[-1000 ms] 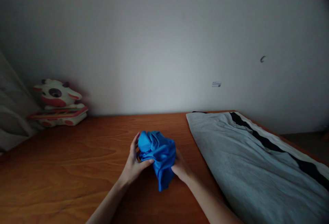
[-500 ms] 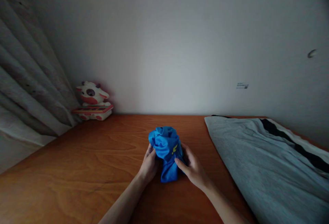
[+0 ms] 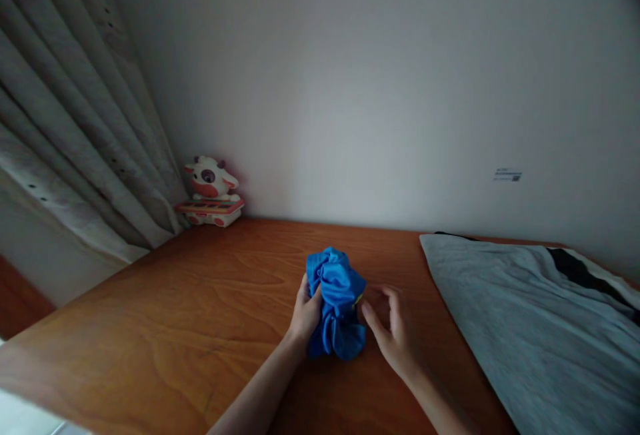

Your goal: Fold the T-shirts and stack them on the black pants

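A crumpled bundle of shiny blue cloth (image 3: 337,298) with a bit of yellow print is in the middle, just above the wooden tabletop. Its exact kind does not show. My left hand (image 3: 306,315) grips the left side of it, thumb in front and the other fingers partly hidden behind the folds. My right hand (image 3: 393,328) is just right of the cloth, fingers curved and apart, with nothing in it. A loose flap of the cloth hangs down toward me.
On the right, a grey cloth (image 3: 515,308) with black and white edging covers the wooden surface (image 3: 225,302). A cow-shaped toy keyboard (image 3: 213,195) stands in the back left corner, beside a pale curtain (image 3: 100,135). Behind everything rises a plain wall (image 3: 360,102).
My right hand has let go of the blue cloth and moved off to its right. The cloth has turned, so less yellow print shows. The view has swung left.
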{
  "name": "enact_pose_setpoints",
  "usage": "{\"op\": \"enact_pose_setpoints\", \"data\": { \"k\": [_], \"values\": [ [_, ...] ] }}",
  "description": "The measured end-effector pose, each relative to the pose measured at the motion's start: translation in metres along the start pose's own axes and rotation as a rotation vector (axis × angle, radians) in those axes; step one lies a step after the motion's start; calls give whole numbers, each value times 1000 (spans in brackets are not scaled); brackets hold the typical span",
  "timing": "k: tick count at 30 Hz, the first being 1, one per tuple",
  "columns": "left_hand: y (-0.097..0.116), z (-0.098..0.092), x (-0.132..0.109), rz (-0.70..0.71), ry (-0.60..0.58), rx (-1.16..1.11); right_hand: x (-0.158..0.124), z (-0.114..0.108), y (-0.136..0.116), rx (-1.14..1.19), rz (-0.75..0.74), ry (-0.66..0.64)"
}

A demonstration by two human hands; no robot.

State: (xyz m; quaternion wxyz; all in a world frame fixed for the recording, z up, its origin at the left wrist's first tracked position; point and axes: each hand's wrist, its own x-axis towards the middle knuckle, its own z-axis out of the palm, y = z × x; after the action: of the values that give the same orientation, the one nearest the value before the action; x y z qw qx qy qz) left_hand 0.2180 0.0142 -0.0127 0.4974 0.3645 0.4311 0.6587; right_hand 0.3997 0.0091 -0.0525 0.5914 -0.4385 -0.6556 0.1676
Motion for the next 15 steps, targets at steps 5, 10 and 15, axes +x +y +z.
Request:
{"op": "enact_pose_setpoints", "data": {
  "k": [5, 10, 15],
  "values": [
    [54, -30, 3, 168, 127, 198, 3, -2, 21, -5, 85, 81],
    [134, -75, 16, 445, 371, 934, 2, 1, 30, -27, 97, 68],
    [135, -124, 21, 365, 329, 1464, 1, 2, 30, -33, 95, 51]
  ]
}}
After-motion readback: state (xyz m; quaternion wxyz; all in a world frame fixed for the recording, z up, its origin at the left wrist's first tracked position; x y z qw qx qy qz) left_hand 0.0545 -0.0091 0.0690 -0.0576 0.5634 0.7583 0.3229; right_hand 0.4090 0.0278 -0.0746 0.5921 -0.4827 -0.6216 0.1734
